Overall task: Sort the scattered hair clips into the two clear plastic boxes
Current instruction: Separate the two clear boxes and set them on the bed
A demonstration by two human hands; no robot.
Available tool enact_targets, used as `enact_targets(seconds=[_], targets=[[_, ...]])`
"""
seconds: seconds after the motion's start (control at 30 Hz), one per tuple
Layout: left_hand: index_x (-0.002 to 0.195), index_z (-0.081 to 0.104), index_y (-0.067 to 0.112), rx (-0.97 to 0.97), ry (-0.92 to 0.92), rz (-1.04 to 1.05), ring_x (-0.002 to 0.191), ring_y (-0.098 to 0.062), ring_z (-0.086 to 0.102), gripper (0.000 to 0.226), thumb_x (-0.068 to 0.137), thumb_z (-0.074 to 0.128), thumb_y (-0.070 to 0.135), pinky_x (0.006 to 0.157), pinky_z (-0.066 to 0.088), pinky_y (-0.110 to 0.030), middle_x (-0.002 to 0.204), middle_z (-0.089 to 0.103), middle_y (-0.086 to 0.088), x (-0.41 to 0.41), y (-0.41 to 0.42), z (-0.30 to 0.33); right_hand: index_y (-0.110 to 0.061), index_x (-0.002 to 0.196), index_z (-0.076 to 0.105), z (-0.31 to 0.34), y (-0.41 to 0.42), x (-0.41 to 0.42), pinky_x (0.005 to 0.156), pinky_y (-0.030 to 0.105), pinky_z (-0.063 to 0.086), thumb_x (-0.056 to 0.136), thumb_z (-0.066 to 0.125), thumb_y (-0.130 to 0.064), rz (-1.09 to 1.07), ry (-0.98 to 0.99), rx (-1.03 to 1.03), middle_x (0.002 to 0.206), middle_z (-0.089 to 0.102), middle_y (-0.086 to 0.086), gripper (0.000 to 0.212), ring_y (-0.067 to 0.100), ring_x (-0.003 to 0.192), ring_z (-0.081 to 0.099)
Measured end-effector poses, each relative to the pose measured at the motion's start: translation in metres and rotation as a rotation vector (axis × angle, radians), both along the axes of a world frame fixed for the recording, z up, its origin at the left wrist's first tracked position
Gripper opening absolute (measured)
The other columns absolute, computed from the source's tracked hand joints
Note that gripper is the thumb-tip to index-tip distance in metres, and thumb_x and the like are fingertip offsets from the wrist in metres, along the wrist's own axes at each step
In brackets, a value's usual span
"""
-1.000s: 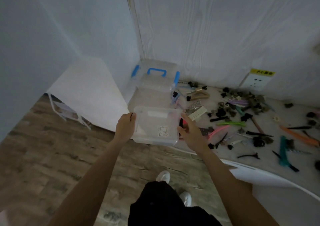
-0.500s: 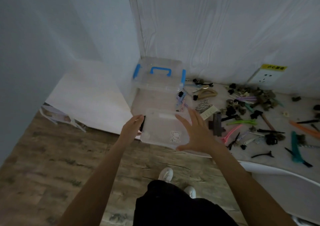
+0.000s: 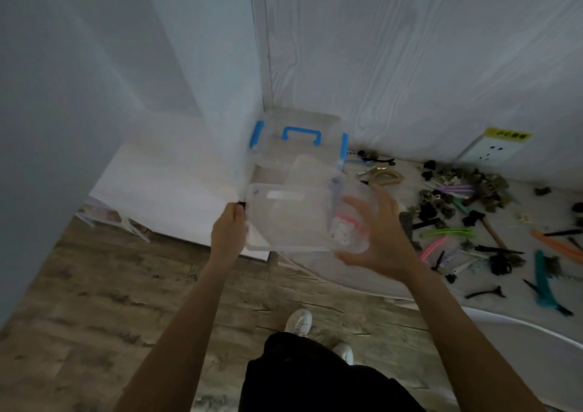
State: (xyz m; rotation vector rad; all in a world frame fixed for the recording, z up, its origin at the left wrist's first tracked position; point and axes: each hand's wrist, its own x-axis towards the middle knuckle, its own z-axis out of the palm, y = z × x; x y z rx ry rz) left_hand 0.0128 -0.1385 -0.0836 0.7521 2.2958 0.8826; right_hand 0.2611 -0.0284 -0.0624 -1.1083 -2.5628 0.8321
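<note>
Now the left hand (image 3: 227, 233) grips the left edge of the small clear plastic box (image 3: 284, 216), fingers curled round its rim, while the right hand (image 3: 377, 238) has spread wide, fingers straight, cupping the box's right side rather than clasping it as it did a second ago. Between those two moments the clear lid (image 3: 315, 175) has come up off the box and now looks tilted above it; motion blur hides exactly how it sits. That opening matters: I judge the box is being readied to receive clips, with no clips sorted yet.

Behind it, against the wall corner, stands the larger clear plastic box with blue handle and latches (image 3: 301, 134), closed as far as I can tell. To the right, the scattered hair clips (image 3: 467, 216), black, green, pink, orange and teal, lie across the white worktop (image 3: 394, 280), well apart from both boxes. A white wall socket with a yellow label (image 3: 492, 148) sits above them.
</note>
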Motion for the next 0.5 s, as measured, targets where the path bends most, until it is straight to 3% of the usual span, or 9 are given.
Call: enact_targets(seconds=[0.07, 0.2, 0.3, 0.43, 0.5], targets=[[0.088, 0.048, 0.007, 0.058, 0.083, 0.117, 0.078, -0.027, 0.05, 0.023, 0.099, 0.032, 0.019, 0.068, 0.034, -0.035, 0.081, 0.053, -0.016, -0.013, -0.012, 0.004, -0.042, 0.133, 0.024, 0.003, 0.007, 0.013, 0.108, 0.051, 0.019, 0.051, 0.063, -0.07, -0.078, 0.016, -0.005, 0.15, 0.012, 0.007, 0.095, 0.032, 0.14, 0.005], [0.083, 0.045, 0.009, 0.235, 0.107, 0.267, 0.077, -0.031, 0.049, 0.025, 0.1, 0.029, 0.02, 0.067, 0.033, -0.035, 0.078, 0.047, -0.016, -0.033, -0.037, 0.003, -0.037, 0.136, 0.03, -0.011, 0.007, 0.041, 0.104, 0.058, 0.031, 0.052, 0.074, -0.064, -0.146, -0.103, 0.018, 0.15, 0.009, 0.01, 0.098, 0.034, 0.138, 0.008], [0.089, 0.046, 0.008, 0.285, 0.083, 0.333, 0.075, -0.023, 0.043, 0.025, 0.101, 0.028, 0.021, 0.068, 0.031, -0.033, 0.079, 0.045, -0.01, -0.031, -0.05, 0.009, -0.036, 0.142, 0.021, -0.026, -0.005, 0.046, 0.107, 0.056, 0.029, 0.056, 0.074, -0.063, -0.077, -0.282, 0.003, 0.153, 0.0, 0.011, 0.104, 0.034, 0.14, 0.0], [0.093, 0.049, 0.004, 0.305, 0.109, 0.359, 0.077, -0.02, 0.042, 0.027, 0.101, 0.029, 0.019, 0.067, 0.03, -0.032, 0.081, 0.046, -0.01, -0.02, -0.058, 0.017, -0.028, 0.144, 0.02, -0.047, -0.019, 0.023, 0.111, 0.056, 0.023, 0.054, 0.058, -0.076, 0.097, -0.408, 0.013, 0.153, 0.0, 0.016, 0.108, 0.036, 0.14, -0.003], [0.094, 0.051, 0.004, 0.302, 0.115, 0.353, 0.078, -0.019, 0.043, 0.027, 0.101, 0.029, 0.018, 0.066, 0.029, -0.029, 0.082, 0.048, -0.01, -0.016, -0.056, 0.019, -0.026, 0.146, 0.017, -0.057, -0.024, 0.003, 0.114, 0.055, 0.018, 0.061, 0.064, -0.069, 0.184, -0.462, -0.003, 0.154, -0.008, 0.017, 0.106, 0.038, 0.141, -0.008]])
